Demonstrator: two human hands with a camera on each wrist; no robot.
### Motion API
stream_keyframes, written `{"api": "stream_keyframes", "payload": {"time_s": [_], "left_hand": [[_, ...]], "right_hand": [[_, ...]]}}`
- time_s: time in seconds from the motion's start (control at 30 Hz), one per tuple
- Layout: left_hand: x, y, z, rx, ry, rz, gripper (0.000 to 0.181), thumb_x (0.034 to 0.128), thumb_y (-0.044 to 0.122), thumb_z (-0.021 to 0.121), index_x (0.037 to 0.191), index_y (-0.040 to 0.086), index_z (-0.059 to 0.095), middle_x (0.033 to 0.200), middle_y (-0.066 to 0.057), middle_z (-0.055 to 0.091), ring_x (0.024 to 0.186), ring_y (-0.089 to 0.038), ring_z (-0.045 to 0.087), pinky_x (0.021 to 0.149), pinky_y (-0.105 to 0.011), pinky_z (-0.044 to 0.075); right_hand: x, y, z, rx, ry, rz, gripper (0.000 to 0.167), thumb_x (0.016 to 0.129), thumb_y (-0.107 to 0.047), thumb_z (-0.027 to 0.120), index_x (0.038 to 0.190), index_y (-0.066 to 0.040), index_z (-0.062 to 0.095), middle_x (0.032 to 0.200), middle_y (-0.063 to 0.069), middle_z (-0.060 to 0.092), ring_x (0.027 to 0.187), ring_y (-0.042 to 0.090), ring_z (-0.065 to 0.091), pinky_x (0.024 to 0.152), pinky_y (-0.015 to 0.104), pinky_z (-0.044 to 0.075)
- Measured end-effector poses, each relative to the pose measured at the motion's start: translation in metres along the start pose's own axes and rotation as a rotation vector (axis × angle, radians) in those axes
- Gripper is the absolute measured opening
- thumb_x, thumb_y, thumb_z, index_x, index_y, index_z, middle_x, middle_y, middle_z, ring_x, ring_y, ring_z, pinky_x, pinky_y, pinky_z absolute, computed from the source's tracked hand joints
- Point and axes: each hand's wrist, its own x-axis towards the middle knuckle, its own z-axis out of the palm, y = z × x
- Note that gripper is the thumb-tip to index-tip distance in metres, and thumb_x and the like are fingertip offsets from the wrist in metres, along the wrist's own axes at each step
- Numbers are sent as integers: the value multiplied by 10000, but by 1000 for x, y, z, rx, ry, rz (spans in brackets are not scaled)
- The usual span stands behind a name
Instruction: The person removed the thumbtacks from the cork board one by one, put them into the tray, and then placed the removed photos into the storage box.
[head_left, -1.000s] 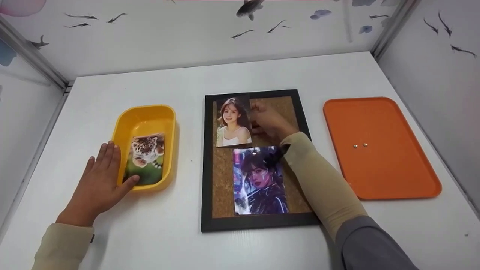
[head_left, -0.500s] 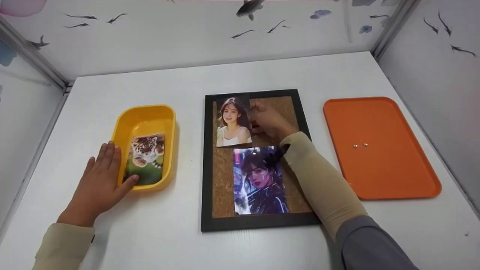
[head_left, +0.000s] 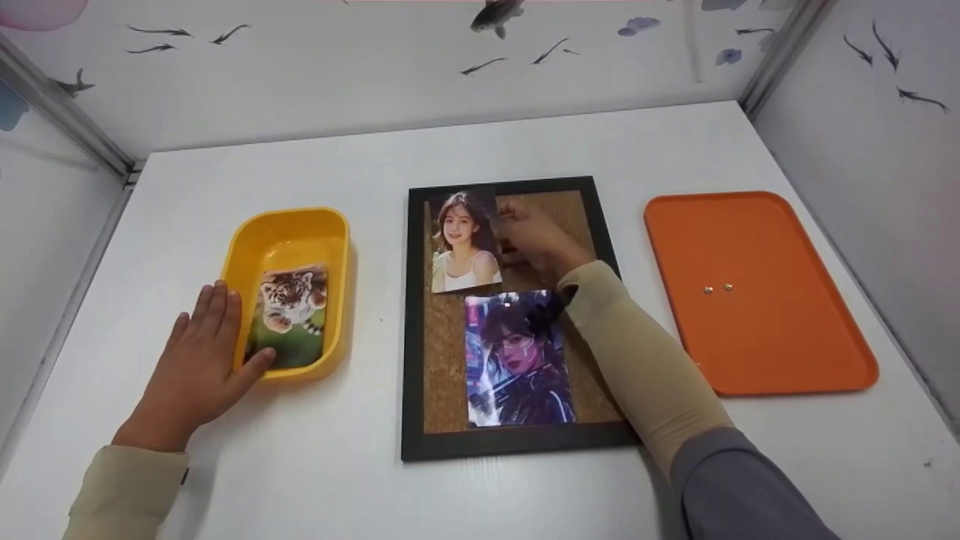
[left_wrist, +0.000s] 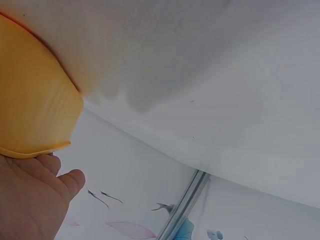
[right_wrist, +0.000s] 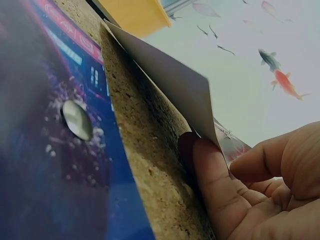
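Observation:
A portrait photo lies over the upper left of a black-framed cork board. My right hand pinches its right edge; in the right wrist view thumb and fingers hold the photo, tilted up off the cork. Below it, a purple-blue character picture lies on the board with a shiny round pin head near its top. My left hand rests against the left side of a yellow bin, fingers straight and thumb over the rim. Inside the bin is a tiger cub picture.
An orange tray stands right of the board, bearing two small metallic pins. White panels with painted fish enclose the white table at the back and sides.
The head view has shifted very slightly. Both hands, the portrait photo and the bin stay where they were.

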Motion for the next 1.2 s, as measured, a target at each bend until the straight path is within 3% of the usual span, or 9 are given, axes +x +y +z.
{"api": "stream_keyframes", "payload": {"time_s": [0.37, 0.6, 0.9, 1.2], "left_hand": [[-2, -1, 2, -9, 18, 10, 927, 1005, 559, 430, 1554, -64, 19, 1626, -264, -15, 1504, -350, -86, 1176, -558, -22], [0, -1, 4, -2, 17, 7, 930, 1005, 566, 419, 1557, -55, 1, 1628, -260, -23, 1503, -355, -84, 1178, -546, -23], [-1, -1, 4, -2, 15, 0, 930, 1005, 572, 416, 1555, -60, 13, 1627, -263, -20, 1502, -362, -80, 1179, -541, -26], [-1, -1, 2, 5, 19, 6, 926, 1003, 568, 421, 1554, -69, 35, 1626, -267, -4, 1503, -370, -62, 1180, -548, -5]], "right_hand": [[-5, -6, 1, -14, 20, -39, 272, 1014, -81, 520, 1286, -90, 520, 1170, 142, 601, 897, 239, 626, 727, 351, 561], [-9, -13, 1, -35, 52, -40, 248, 1007, -104, 530, 1256, -102, 525, 1198, 132, 603, 997, 252, 618, 743, 321, 545], [-14, -18, 8, -4, 38, -85, 224, 996, -46, 520, 1216, -87, 534, 1150, 145, 618, 929, 232, 622, 707, 308, 537], [-18, -26, 13, -80, 38, -142, 251, 968, -54, 573, 1215, -82, 537, 1138, 129, 619, 869, 234, 627, 684, 328, 539]]}}
